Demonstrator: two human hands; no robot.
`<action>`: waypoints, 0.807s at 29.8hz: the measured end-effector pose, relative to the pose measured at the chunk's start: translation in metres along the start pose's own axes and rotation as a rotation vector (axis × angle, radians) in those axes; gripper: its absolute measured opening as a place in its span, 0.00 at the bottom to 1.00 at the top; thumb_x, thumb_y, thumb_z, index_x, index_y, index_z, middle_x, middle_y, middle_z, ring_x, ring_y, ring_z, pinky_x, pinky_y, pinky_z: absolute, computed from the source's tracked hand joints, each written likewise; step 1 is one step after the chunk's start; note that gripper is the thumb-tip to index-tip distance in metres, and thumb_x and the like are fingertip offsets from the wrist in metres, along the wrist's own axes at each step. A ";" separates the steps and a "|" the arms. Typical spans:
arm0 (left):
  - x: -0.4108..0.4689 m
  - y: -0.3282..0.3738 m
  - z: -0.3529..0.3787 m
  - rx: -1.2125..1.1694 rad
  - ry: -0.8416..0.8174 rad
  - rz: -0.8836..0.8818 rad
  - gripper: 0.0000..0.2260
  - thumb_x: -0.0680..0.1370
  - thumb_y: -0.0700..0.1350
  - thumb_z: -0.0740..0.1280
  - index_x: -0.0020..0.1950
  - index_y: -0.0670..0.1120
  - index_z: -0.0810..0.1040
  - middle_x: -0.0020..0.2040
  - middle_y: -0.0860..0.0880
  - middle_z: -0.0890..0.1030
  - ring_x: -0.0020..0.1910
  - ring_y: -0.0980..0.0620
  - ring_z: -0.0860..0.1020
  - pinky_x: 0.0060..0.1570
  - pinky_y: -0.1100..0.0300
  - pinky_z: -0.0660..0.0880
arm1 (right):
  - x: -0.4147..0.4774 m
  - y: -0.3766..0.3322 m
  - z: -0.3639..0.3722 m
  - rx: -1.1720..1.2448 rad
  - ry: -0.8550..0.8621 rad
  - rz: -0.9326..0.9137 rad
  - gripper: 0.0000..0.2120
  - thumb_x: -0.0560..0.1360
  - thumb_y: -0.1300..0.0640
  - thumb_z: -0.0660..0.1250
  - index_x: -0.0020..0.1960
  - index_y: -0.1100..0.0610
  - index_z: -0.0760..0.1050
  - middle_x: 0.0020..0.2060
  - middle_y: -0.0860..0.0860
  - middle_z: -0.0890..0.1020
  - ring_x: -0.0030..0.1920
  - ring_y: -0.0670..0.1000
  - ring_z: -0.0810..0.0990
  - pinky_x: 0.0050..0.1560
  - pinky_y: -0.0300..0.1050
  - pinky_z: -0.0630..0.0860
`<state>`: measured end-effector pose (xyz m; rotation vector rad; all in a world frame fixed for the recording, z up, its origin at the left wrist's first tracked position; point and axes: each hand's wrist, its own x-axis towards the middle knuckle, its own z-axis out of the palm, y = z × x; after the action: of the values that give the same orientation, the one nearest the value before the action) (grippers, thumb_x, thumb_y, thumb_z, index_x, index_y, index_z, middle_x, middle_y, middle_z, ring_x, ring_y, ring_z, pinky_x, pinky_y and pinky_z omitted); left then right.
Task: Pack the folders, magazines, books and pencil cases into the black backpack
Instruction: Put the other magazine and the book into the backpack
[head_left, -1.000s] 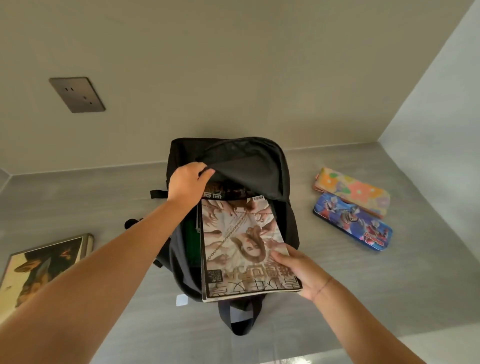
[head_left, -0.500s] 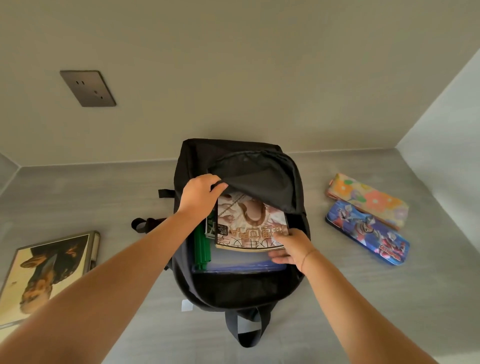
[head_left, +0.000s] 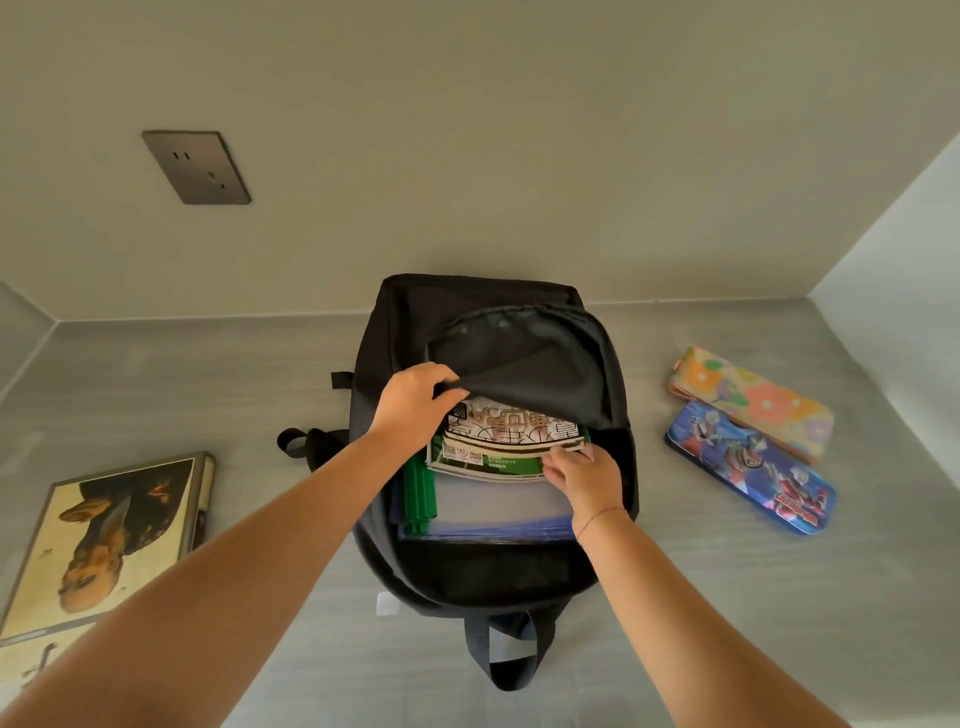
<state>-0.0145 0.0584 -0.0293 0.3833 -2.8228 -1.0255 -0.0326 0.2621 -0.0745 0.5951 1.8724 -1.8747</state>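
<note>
The black backpack (head_left: 618, 415) lies open on the grey table. My left hand (head_left: 415, 400) grips the edge of its front flap and holds it up. Under the flap a magazine (head_left: 511, 423) sits almost wholly inside, on top of a second magazine with a green band (head_left: 488, 460). My right hand (head_left: 584, 475) pinches the near right corner of the magazines. Below them lie a green folder spine (head_left: 420, 493) and pale blue folders (head_left: 498, 506). A floral pencil case (head_left: 748, 400) and a blue cartoon pencil case (head_left: 750, 470) lie right of the bag.
A book (head_left: 111, 540) with a portrait cover lies at the table's left. A wall socket (head_left: 196, 167) is on the back wall. A side wall closes the right. The backpack's carry handle (head_left: 506, 657) points toward me.
The magazine has slid from mostly outside the bag to deep under the flap. My right hand followed it in to its near corner. My left hand kept holding the flap.
</note>
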 end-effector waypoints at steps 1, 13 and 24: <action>-0.002 -0.005 0.002 0.006 -0.009 0.004 0.08 0.76 0.48 0.68 0.51 0.46 0.80 0.47 0.50 0.81 0.49 0.52 0.76 0.49 0.58 0.73 | -0.006 0.002 0.000 -0.085 0.047 -0.045 0.16 0.76 0.61 0.66 0.63 0.61 0.71 0.51 0.55 0.81 0.51 0.53 0.82 0.52 0.44 0.79; -0.059 -0.098 -0.050 0.032 0.315 -0.255 0.19 0.77 0.55 0.64 0.64 0.47 0.74 0.64 0.46 0.76 0.63 0.44 0.72 0.63 0.43 0.69 | -0.093 -0.009 0.109 -0.163 -0.616 -0.229 0.11 0.76 0.63 0.66 0.58 0.61 0.75 0.51 0.59 0.82 0.51 0.53 0.82 0.53 0.44 0.80; -0.169 -0.216 -0.122 0.086 0.453 -0.673 0.20 0.77 0.56 0.62 0.66 0.48 0.72 0.65 0.44 0.74 0.64 0.43 0.71 0.64 0.45 0.66 | -0.122 0.060 0.237 -0.618 -0.863 -0.157 0.26 0.76 0.54 0.66 0.71 0.56 0.64 0.70 0.53 0.69 0.70 0.51 0.67 0.63 0.41 0.67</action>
<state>0.2137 -0.1302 -0.0782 1.4360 -2.3521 -0.7578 0.1013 0.0246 -0.0537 -0.5044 1.7316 -1.1885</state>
